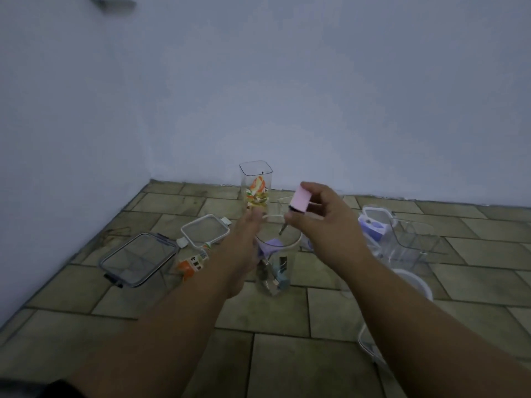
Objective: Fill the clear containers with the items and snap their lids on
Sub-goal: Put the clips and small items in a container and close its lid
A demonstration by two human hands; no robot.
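Note:
My right hand pinches a small pink block with a thin metal piece hanging below it, held just above a clear round container. That container stands on the tiled floor and holds purple, teal and dark items. My left hand rests against the container's left side near its rim; the fingers are partly hidden, so its grip is unclear. Behind it stands a tall square clear container, lidless, with orange and yellow packets inside.
Two lidded clear boxes sit at left: a dark-rimmed one and a white-rimmed one with orange packets. At right are a clear open tub, a box with purple items, a white round lid and another white-rimmed lid. Walls close in behind and left.

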